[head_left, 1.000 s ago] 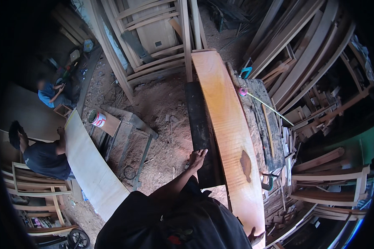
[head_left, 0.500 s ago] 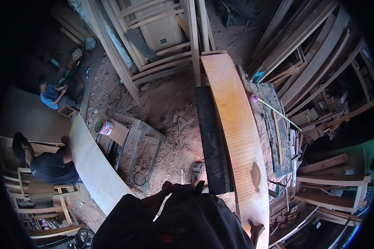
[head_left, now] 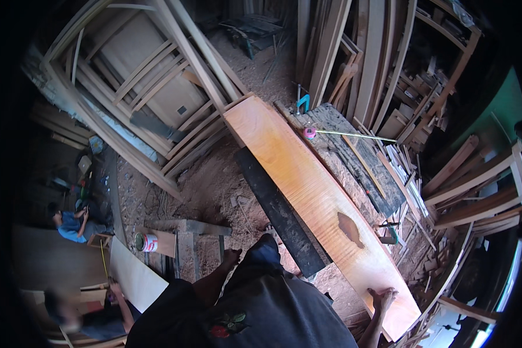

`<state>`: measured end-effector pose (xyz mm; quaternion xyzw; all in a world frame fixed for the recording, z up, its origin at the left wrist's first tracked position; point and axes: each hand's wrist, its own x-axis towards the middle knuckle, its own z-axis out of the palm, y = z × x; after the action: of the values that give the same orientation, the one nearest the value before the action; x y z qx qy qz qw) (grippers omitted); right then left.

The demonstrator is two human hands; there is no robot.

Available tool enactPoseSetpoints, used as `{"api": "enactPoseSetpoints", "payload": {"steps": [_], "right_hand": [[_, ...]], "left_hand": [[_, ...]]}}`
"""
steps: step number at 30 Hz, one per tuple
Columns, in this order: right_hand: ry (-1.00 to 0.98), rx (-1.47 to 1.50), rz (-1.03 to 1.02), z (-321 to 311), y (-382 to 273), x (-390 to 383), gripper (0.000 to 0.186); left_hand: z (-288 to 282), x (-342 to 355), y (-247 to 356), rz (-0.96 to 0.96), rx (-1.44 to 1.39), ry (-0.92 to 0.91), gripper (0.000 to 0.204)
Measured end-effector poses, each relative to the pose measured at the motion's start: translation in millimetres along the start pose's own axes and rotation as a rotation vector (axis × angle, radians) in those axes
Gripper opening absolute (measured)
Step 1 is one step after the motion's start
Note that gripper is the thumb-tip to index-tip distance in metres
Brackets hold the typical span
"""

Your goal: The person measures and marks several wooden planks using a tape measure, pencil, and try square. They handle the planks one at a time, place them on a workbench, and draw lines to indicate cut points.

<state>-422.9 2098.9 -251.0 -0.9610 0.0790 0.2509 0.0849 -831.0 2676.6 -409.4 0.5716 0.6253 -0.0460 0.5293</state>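
Observation:
A long, glossy orange-brown wooden board (head_left: 296, 185) with a dark oval patch slants from the upper middle to the lower right. On its near end rests my right hand (head_left: 383, 298), fingers apart and flat against the wood, holding nothing. My left hand (head_left: 232, 256) hangs in front of my body, its fingers curled in with nothing visible in them. A black plank (head_left: 281, 211) lies along the left side of the board. To the right, a pink tape measure (head_left: 310, 133) sits on a worn dark bench top (head_left: 362, 139), its blade (head_left: 354, 135) pulled out rightward.
Teal clamps (head_left: 303, 101) (head_left: 392, 233) grip the bench edges. A paint can (head_left: 146, 242) stands on a wooden trestle (head_left: 200, 227) at left. One co-worker (head_left: 101, 319) reaches over a pale sheet (head_left: 130, 269); another person (head_left: 75, 226) sits behind. Wooden frames (head_left: 151, 87) and timber (head_left: 365, 64) lean around.
My view has turned to the right, so the board now slants more. My right hand stays on the board's near end, now more fully in view. The co-worker's arm reaches over the pale sheet.

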Motion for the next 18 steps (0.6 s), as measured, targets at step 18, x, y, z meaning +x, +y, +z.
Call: {"api": "enactPoseSetpoints", "payload": {"steps": [18], "right_hand": [[0.175,0.162,0.14,75.8,-323.6,-93.8,0.118]], "left_hand": [[-88.4,263.5,499.9,0.318,-0.224,0.282,0.04]]}}
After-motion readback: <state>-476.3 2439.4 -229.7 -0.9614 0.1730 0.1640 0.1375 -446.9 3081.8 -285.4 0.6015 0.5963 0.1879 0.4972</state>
